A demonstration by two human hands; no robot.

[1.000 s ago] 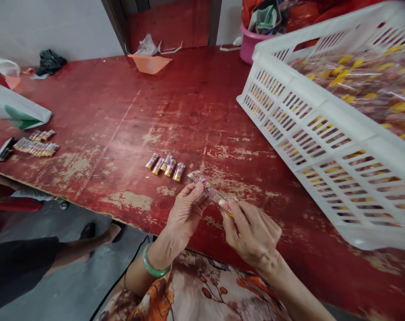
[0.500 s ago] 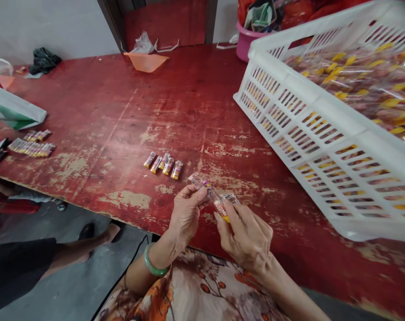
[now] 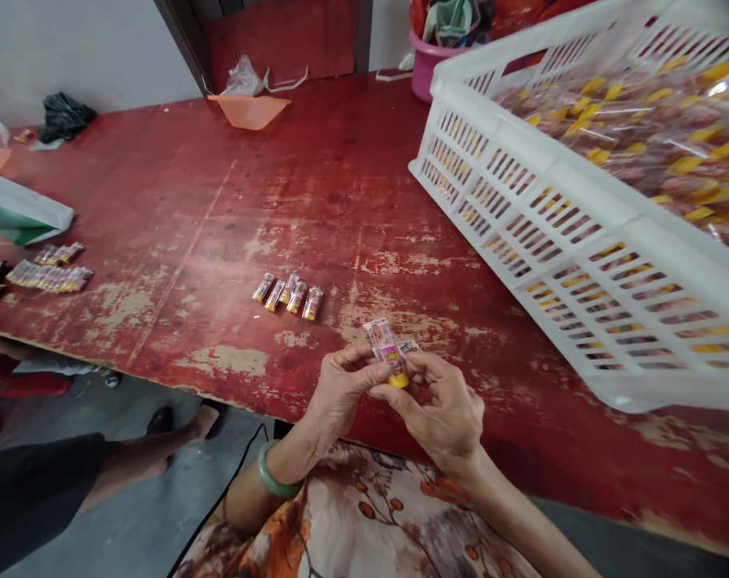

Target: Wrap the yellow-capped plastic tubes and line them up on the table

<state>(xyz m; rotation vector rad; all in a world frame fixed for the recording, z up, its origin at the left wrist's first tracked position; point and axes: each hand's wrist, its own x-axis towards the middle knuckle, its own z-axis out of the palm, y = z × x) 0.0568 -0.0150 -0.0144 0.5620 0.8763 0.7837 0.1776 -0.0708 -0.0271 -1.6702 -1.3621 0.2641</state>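
Between both hands is a small clear packet (image 3: pixel 386 340) with a pink and purple printed label and a yellow lower end; its exact contents cannot be told. My left hand (image 3: pixel 344 387) pinches it from the left, thumb on its front. On the other side, my right hand (image 3: pixel 440 401) grips it near the yellow end, thumb and fingers closed. Partly hidden behind the right fingers, a printed paper-like piece (image 3: pixel 409 347) lies on the table. Several similar packets (image 3: pixel 297 296) lie in a loose row left of my hands.
A large white slotted crate (image 3: pixel 572 237) full of yellow-ended packets stands at right on the worn red table (image 3: pixel 177 193). More packets (image 3: pixel 50 274) lie far left. An orange tray (image 3: pixel 251 112) and pink tub (image 3: pixel 425 68) sit behind. Another person's leg (image 3: pixel 132 457) shows lower left.
The right hand has moved up and left toward the left hand. The packet, stretched at a slant between the hands before, now stands nearly upright with its label facing me.
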